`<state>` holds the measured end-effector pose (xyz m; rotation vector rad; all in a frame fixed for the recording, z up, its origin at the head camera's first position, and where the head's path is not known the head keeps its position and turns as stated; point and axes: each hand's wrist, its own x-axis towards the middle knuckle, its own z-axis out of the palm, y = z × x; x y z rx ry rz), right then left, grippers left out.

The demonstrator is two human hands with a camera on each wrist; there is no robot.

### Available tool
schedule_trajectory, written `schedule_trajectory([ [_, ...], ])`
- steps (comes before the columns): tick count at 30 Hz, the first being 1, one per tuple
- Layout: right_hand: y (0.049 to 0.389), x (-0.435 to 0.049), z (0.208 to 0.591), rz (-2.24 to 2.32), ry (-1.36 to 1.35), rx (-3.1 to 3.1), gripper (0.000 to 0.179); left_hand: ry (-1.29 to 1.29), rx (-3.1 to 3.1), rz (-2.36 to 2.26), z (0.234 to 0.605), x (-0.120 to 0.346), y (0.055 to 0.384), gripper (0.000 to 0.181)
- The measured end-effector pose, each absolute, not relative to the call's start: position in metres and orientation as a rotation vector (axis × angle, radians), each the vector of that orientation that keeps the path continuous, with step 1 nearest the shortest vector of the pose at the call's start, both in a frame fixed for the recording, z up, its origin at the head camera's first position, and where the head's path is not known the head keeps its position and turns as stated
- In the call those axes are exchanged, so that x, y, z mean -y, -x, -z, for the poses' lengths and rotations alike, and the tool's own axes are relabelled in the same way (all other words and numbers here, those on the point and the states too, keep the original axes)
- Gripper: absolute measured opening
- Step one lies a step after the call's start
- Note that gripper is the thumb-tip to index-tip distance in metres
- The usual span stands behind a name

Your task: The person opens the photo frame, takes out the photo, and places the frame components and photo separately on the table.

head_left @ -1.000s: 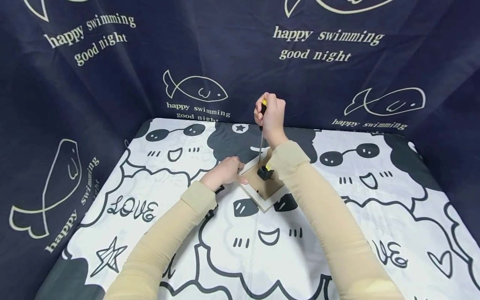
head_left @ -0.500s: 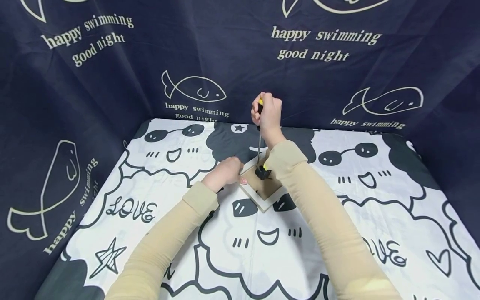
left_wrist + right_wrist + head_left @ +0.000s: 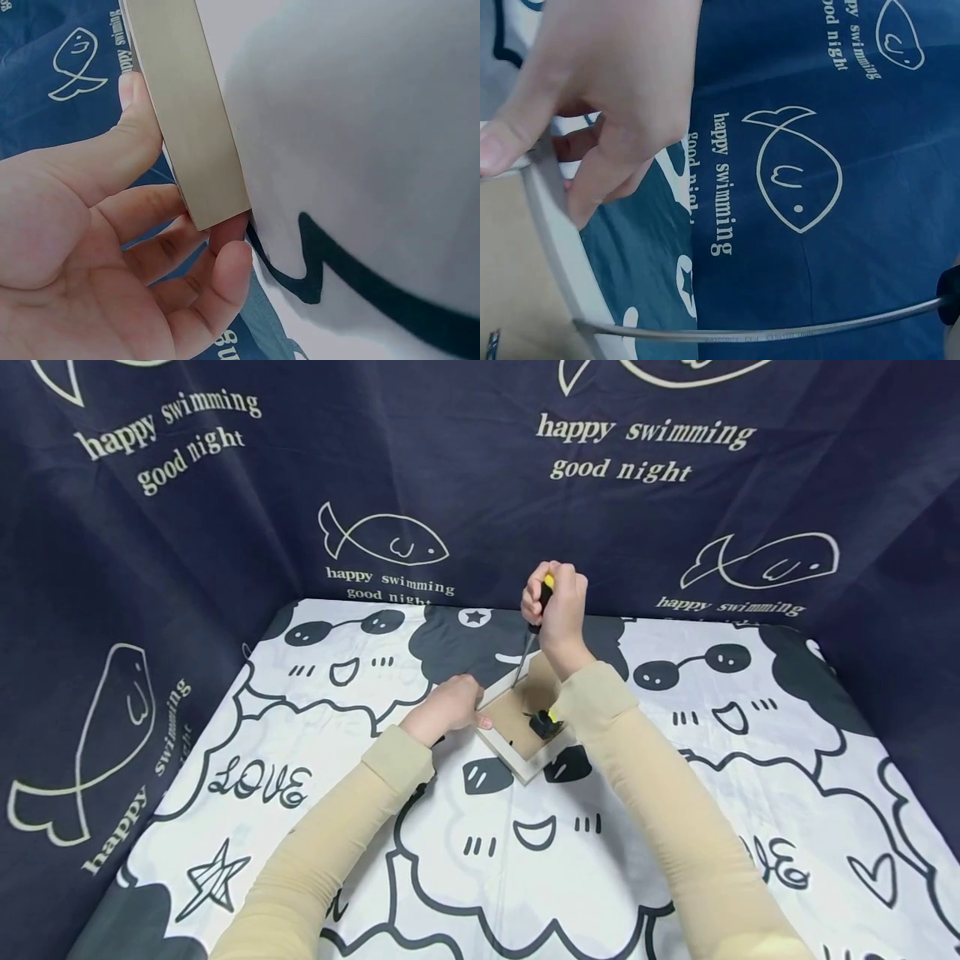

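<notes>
A picture frame (image 3: 516,763) with pale sides and a brown back panel (image 3: 517,714) lies cornerwise on the cloth. My left hand (image 3: 452,703) grips its left corner, the thumb over the rim. In the left wrist view, the left hand (image 3: 150,232) has its fingers against the frame's side (image 3: 191,112) and around its end. My right hand (image 3: 561,610) is wrapped around the black and yellow handle of a screwdriver (image 3: 548,596). The tilted metal shaft (image 3: 765,334) reaches the inner edge of the frame's upper left side in the right wrist view.
A black and yellow piece (image 3: 544,723) shows beside the right cuff, over the panel. A small dark bit (image 3: 512,743) sits near the panel's lower corner. White patterned cloth (image 3: 540,877) covers the table; a dark blue curtain (image 3: 480,468) hangs behind it.
My right hand has moved right and slightly down, so the screwdriver leans more to the right. The black and yellow piece has shifted with it. My left hand stays at the frame's corner.
</notes>
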<state>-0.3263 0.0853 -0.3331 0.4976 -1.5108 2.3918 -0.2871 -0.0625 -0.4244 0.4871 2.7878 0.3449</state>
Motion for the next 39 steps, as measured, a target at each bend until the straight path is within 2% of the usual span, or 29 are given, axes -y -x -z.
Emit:
schedule_trajectory([
  [12, 0.298, -0.115, 0.346, -2.4, -0.692, 1.36, 0.043, -0.508, -2.784, -0.354, 0.423, 0.063, 0.287, 0.037],
  [24, 0.272, -0.149, 0.374, -2.564, -0.807, 1.0, 0.031, -0.51, -2.772, -0.328, 0.421, 0.061, 0.287, 0.038],
  [32, 0.261, -0.154, 0.39, -2.455, -0.934, 0.944, 0.036, -0.486, -2.771, -0.343, 0.424, 0.061, 0.287, 0.038],
  [39, 0.256, -0.149, 0.393, -2.47, -0.865, 0.813, 0.031, -0.477, -2.78, -0.337, 0.423, 0.062, 0.286, 0.037],
])
